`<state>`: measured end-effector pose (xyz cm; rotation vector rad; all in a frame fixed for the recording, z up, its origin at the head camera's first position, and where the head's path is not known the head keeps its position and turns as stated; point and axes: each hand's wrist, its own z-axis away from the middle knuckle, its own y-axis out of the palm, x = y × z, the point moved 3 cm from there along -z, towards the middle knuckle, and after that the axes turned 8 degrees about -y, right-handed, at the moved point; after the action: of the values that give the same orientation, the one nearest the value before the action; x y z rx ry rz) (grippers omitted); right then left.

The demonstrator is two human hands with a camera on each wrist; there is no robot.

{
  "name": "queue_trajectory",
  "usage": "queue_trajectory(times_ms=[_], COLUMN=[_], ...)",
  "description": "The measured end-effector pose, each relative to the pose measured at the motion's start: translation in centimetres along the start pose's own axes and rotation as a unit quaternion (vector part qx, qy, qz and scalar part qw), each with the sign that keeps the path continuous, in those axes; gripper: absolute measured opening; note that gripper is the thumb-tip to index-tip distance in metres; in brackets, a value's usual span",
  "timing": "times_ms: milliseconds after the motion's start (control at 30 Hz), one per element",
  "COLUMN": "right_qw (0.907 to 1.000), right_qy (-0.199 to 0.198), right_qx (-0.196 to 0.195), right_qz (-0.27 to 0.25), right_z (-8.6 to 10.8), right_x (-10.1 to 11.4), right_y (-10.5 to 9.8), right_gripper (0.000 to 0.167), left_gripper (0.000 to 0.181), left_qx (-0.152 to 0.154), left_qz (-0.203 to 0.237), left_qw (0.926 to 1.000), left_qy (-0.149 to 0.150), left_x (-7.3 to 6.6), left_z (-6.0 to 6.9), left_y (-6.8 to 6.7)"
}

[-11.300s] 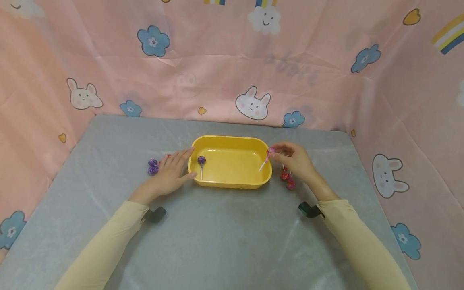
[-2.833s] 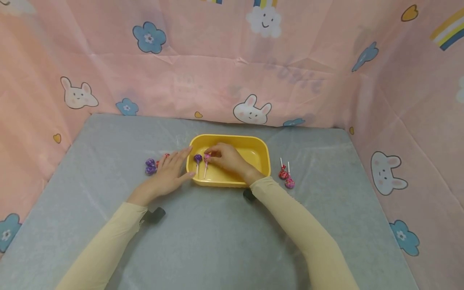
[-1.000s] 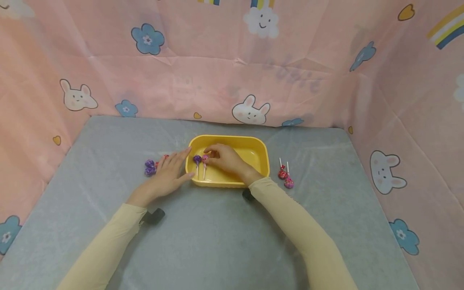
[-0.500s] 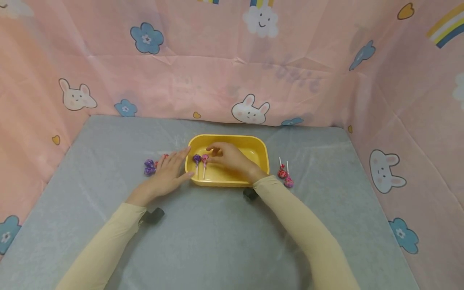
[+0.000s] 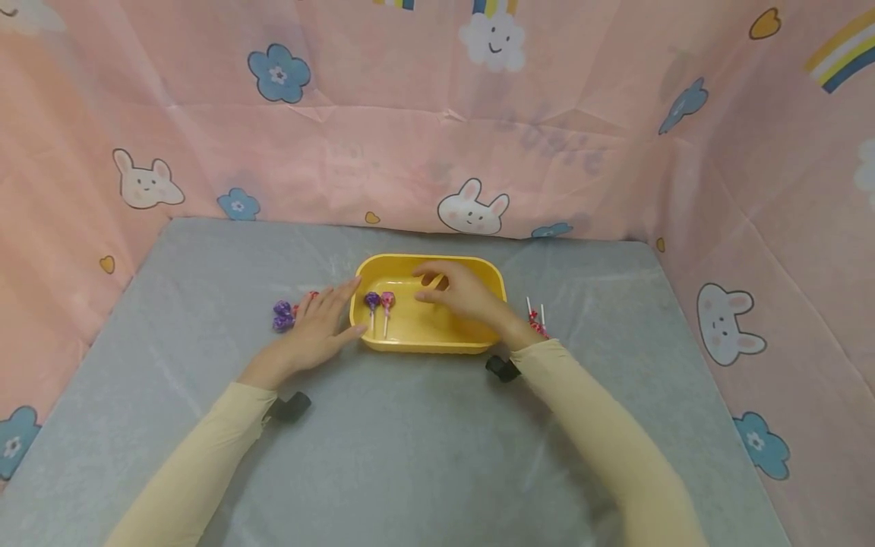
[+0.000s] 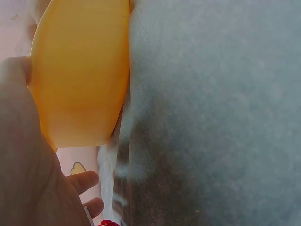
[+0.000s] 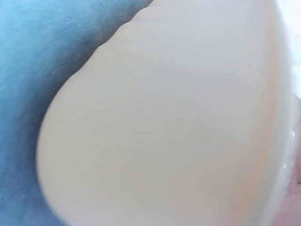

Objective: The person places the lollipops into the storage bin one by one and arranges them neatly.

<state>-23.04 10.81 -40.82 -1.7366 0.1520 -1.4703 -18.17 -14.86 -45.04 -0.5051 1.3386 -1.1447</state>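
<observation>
Pink lollipop (image 5: 387, 298) just released beside purple lollipop (image 5: 372, 301), likely placed; right hand (image 5: 468, 292) backing off, fingers apart, left hand (image 5: 313, 328) spread at tray (image 5: 424, 347).

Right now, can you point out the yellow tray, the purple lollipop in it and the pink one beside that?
Yellow tray (image 5: 424, 348), head view: its near wall.
Purple lollipop (image 5: 372, 300), head view: its wrapped candy ball.
Pink lollipop (image 5: 387, 300), head view: its wrapped candy ball.

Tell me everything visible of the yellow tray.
The yellow tray looks like glossy plastic: a rounded rectangle with raised walls and a rim. It sits upright on the grey table. A purple lollipop and a pink lollipop lie inside, at its left end, where the left hand touches it. The right hand is above it.
</observation>
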Motion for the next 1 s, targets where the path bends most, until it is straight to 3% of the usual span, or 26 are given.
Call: queue_trajectory(times_ms=[200, 433, 600, 1000], right_qw=[0.9992, 0.9977, 0.9949, 0.9888], right_qy=[-0.025, -0.002, -0.012, 0.013], right_qx=[-0.028, -0.067, -0.101, -0.143], right_qz=[0.009, -0.008, 0.000, 0.041], right_z=[2.5, 5.5, 7.4, 10.7], right_x=[-0.5, -2.3, -3.4, -6.1], right_y=[-1.9, -4.8, -6.4, -8.1], right_gripper=[0.040, 0.044, 0.043, 0.045], left_gripper=[0.083, 0.082, 0.083, 0.083], left_qx=[-0.001, -0.001, 0.001, 0.000], left_qz=[-0.001, -0.001, 0.001, 0.002], left_qw=[1.0000, 1.0000, 1.0000, 1.0000], left_qy=[0.002, -0.002, -0.004, -0.002], left_x=[-0.1, -0.1, 0.0, 0.1], left_z=[0.0, 0.1, 0.1, 0.0], left_y=[0.0, -0.1, -0.1, 0.0])
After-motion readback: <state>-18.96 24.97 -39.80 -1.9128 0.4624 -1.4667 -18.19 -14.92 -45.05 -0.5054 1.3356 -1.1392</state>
